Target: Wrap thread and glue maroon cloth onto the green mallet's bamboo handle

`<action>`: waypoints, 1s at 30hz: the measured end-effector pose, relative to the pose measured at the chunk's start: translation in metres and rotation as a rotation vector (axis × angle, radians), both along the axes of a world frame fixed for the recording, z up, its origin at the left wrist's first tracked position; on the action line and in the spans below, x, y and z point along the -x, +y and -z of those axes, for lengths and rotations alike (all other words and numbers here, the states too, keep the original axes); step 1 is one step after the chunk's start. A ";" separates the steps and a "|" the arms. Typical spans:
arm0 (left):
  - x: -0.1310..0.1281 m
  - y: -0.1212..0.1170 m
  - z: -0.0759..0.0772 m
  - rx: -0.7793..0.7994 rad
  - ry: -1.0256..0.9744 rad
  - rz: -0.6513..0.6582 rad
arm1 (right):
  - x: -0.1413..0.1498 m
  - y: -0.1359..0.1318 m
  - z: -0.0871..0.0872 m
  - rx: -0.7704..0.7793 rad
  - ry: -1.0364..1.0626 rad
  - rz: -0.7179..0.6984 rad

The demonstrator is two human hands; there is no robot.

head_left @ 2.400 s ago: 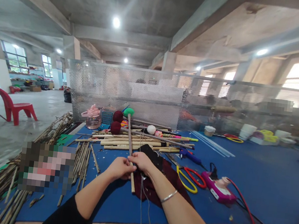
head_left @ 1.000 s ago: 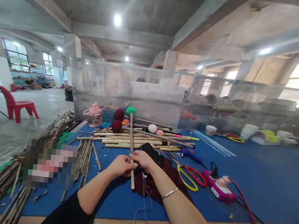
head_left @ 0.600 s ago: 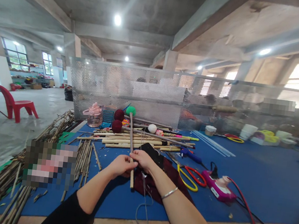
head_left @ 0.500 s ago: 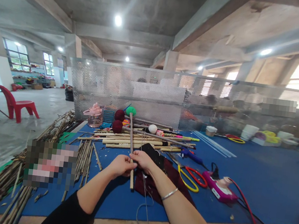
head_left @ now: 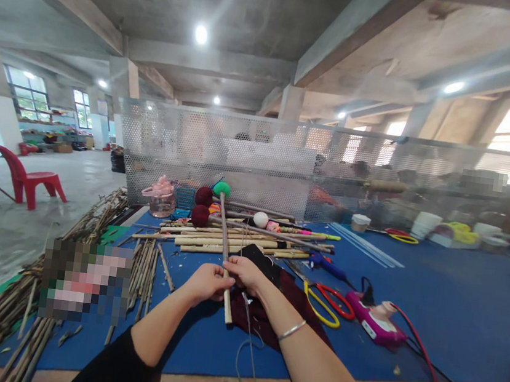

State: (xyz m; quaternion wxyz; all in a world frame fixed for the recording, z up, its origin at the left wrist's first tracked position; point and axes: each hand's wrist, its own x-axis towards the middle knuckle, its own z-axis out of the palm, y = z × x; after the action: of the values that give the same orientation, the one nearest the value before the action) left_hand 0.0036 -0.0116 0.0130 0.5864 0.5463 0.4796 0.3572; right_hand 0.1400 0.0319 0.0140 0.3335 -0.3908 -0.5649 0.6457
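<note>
A mallet [head_left: 223, 225] with a round green head [head_left: 222, 189] points away from me, its shaft grey along most of its length and pale wood at the near end. My left hand [head_left: 207, 283] and my right hand [head_left: 245, 274] are both closed on the lower shaft, fingertips pinching it side by side. Under and beside my right hand lies dark maroon cloth [head_left: 262, 322], with a loose grey thread [head_left: 248, 342] trailing toward the table's front edge. Beyond my hands, dark red mallet heads [head_left: 200, 216] and a white one [head_left: 260, 219] rest among pale sticks [head_left: 220, 244].
Yellow-and-red-handled scissors [head_left: 329, 305], a blue tool with a cord [head_left: 327, 264] and a purple power strip [head_left: 376, 320] lie to the right. Thin twigs [head_left: 145, 270] and a long branch pile [head_left: 24, 286] line the left. A perforated metal screen [head_left: 257, 176] stands behind.
The mallet's near end has shifted slightly to the right, and its green head a touch left. Both hands keep their hold in nearly the same place.
</note>
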 end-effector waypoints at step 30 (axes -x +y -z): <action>0.002 0.001 0.000 0.009 0.034 0.034 | -0.004 0.003 0.002 -0.029 -0.067 0.025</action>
State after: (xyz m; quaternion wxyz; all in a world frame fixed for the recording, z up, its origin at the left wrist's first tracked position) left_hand 0.0013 -0.0107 0.0129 0.5866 0.5577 0.4819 0.3357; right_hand 0.1437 0.0346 0.0119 0.3282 -0.4141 -0.5802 0.6198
